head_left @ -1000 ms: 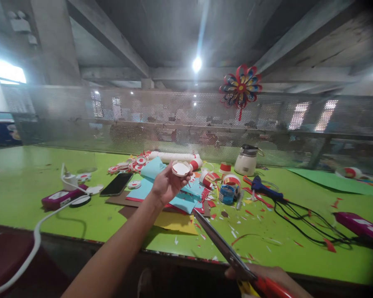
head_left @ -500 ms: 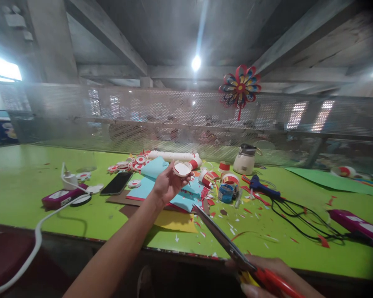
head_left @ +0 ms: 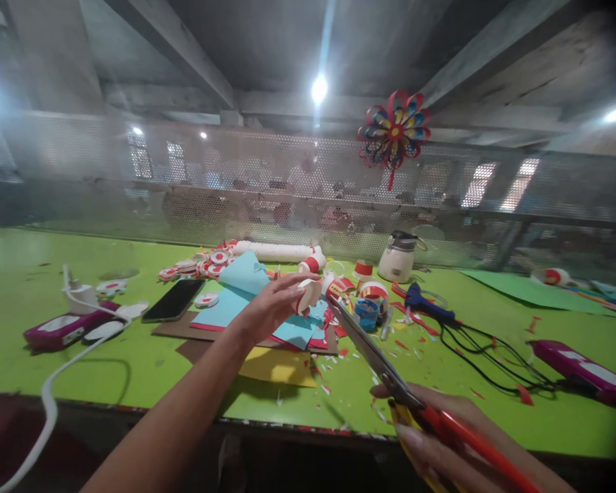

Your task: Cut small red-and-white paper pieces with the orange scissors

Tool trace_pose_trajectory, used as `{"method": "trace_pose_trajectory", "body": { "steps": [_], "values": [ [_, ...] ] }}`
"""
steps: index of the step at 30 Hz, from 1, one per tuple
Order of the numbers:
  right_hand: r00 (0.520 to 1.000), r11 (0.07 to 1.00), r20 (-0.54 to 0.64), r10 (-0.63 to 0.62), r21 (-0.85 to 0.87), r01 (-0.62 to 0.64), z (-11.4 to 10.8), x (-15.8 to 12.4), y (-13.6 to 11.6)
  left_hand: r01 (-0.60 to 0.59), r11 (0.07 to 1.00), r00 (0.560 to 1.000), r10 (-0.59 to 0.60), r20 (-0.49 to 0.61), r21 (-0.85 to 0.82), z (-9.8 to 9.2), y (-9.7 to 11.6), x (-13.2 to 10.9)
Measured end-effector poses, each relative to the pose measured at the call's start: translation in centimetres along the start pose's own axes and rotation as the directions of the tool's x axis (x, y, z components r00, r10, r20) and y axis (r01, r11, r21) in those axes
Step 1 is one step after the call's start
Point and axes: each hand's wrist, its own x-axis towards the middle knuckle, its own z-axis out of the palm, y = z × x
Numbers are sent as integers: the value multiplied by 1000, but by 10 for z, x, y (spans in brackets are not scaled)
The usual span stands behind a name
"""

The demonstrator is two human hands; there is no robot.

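Note:
My left hand [head_left: 272,307] is closed on a small white paper cup piece [head_left: 309,296], held tilted on its side above the sheets. My right hand [head_left: 436,424] grips a pair of scissors [head_left: 385,373] with red and yellow handles. The blades look closed, or nearly so, and their tip reaches close to the cup piece; whether they touch I cannot tell. Beneath my left hand lie light blue paper sheets [head_left: 226,307], over brown card [head_left: 172,327] and a yellow sheet [head_left: 274,366].
Red-and-white discs [head_left: 218,259], a phone [head_left: 174,300], a purple power strip [head_left: 64,325] and a white cord lie left. Rightward are a tape roll [head_left: 367,313], a blue glue gun [head_left: 426,303], a jug [head_left: 398,259], black cables and another purple strip [head_left: 582,370]. Paper scraps litter the table [head_left: 441,418].
My left hand has turned the cup piece from facing up onto its side. My right hand has raised the scissors, bringing their tip nearer the piece. The view has shifted slightly.

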Motion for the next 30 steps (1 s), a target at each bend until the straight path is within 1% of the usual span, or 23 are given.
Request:
{"method": "trace_pose_trajectory", "body": {
  "steps": [2,3,6,8,9,12,15,17,20,23,26,28,30],
  "values": [
    [998,997,62,-18,-68,22,-1,3,5,0,997,999,-4,41,80,2,0,-1],
    [997,993,70,-26,-113,33,-2,3,10,1,994,998,-8,64,113,4,0,-2],
    [998,967,18,-57,-246,60,-4,1,31,-13,986,992,-8,127,168,6,0,-3],
    [997,961,-6,-77,-268,72,-5,-1,42,-25,981,986,-7,167,191,8,0,-3],
    [997,963,3,-73,-261,71,-5,-2,45,-28,979,983,-9,183,203,8,-1,-3],
    [998,979,36,-52,-196,58,-5,-4,40,-29,969,979,-22,203,245,10,-2,-4],
    [999,991,-11,-44,-127,43,-5,-6,18,-19,964,976,-40,214,266,13,-3,-4],
    [999,996,-10,-38,-78,37,-5,-7,4,-11,964,973,-51,225,264,14,-4,-4],
    [999,998,-29,-27,-56,25,-5,-10,-6,-14,964,972,-49,229,265,13,-6,-4],
    [1000,997,-2,-5,-74,5,-5,-14,-1,-22,961,966,-51,253,276,10,-8,-3],
    [1000,992,-13,-5,-127,4,-4,-16,12,-26,955,957,-62,285,295,6,-10,-2],
    [1000,988,-13,-10,-157,7,-4,-16,18,-21,952,955,-71,287,306,5,-11,-2],
    [1000,989,9,-6,-150,8,-4,-16,19,-21,951,954,-74,290,310,4,-11,-2]
  ]
}}
